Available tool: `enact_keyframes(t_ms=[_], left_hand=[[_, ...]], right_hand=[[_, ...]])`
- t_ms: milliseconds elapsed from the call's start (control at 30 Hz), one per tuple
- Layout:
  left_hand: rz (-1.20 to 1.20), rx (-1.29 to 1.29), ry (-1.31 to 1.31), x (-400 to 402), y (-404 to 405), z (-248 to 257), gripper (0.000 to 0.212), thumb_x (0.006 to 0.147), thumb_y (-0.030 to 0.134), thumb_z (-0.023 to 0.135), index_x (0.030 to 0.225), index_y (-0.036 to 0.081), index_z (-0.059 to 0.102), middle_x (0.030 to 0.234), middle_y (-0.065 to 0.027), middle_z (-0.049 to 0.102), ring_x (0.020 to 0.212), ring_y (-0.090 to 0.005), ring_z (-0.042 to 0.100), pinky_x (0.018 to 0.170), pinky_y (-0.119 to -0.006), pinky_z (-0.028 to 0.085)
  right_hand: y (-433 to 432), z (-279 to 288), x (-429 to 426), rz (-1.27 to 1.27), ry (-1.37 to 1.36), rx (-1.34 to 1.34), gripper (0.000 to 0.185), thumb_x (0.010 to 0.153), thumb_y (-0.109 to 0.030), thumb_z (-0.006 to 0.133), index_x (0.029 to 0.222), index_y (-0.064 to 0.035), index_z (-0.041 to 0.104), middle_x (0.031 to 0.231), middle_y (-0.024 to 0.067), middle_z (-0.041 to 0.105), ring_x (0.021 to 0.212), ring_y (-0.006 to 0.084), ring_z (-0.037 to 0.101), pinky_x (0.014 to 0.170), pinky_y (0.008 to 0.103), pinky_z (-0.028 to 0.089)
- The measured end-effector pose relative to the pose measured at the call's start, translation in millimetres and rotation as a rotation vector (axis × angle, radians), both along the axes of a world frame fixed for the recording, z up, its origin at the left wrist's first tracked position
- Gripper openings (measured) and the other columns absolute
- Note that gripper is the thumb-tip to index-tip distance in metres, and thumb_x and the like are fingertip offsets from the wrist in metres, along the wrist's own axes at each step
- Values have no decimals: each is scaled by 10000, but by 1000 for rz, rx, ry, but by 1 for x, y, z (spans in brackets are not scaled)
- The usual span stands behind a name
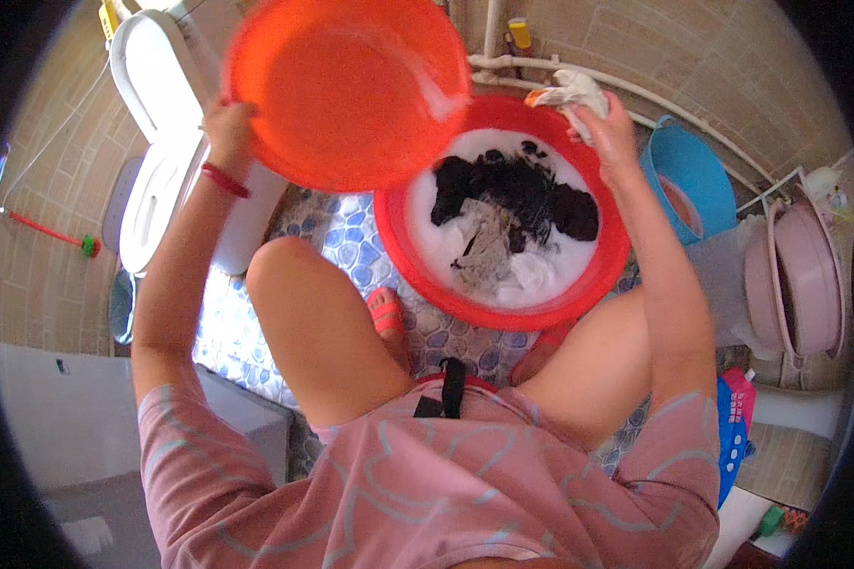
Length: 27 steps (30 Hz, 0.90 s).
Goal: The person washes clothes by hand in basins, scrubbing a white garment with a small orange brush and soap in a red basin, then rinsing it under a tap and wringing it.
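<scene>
My left hand [231,135] grips the rim of an orange-red plastic basin [341,92], which is raised and overlaps the far left edge of a larger red basin. In my right hand [608,135] is a bunched whitish cloth [576,92] with an orange patch, above the far right rim of the large red basin [502,316]. That basin stands on the floor between my knees and holds white suds [427,235], dark wet clothes [519,188] and a greyish cloth [487,238].
A blue bucket [690,185] stands right of the large basin, near pinkish basins [811,284] on a rack. A white toilet with raised lid [160,71] is at the left. White pipes [612,82] run along the tiled wall. A blue-pink detergent pouch [733,427] lies at lower right.
</scene>
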State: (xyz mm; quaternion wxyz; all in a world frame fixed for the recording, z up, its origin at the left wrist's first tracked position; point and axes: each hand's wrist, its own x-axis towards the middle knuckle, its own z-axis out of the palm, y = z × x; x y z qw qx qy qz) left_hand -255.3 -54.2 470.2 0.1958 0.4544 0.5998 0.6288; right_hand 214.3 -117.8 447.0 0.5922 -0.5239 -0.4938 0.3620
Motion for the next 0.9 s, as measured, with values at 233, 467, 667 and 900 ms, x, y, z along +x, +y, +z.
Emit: enact_keyframes(t_ms=[233, 467, 667, 900], left_hand=[[-376, -442, -273, 142, 2, -100, 192, 628, -24, 573, 817, 6, 573, 678, -47, 557, 588, -178, 527, 514, -302, 419], [-339, -523, -476, 208, 13, -133, 153, 593, -71, 526, 723, 10, 540, 632, -60, 528, 514, -163, 484, 452, -304, 361], [-406, -535, -768, 247, 24, -138, 175, 630, -62, 507, 797, -26, 548, 691, -116, 548, 568, -228, 526, 479, -344, 397], [-431, -580, -800, 251, 20, -133, 118, 618, 27, 543, 732, 33, 571, 627, -103, 545, 581, -216, 533, 499, -367, 411]], right_hand=[[26, -44, -12, 127, -220, -65, 347, 675, -117, 644, 976, 10, 526, 838, 96, 600, 699, 152, 585, 581, 274, 473], [39, -57, -28, 198, -472, -265, 339, 673, -165, 658, 939, 16, 549, 842, 118, 616, 780, 206, 591, 705, 309, 462], [86, -113, -3, 144, -646, -170, 431, 709, -273, 662, 991, 30, 540, 910, 161, 608, 831, 267, 594, 736, 333, 460], [96, -84, -1, -17, -722, 73, 341, 806, -249, 584, 1046, -9, 552, 987, 169, 590, 887, 250, 584, 797, 334, 443]])
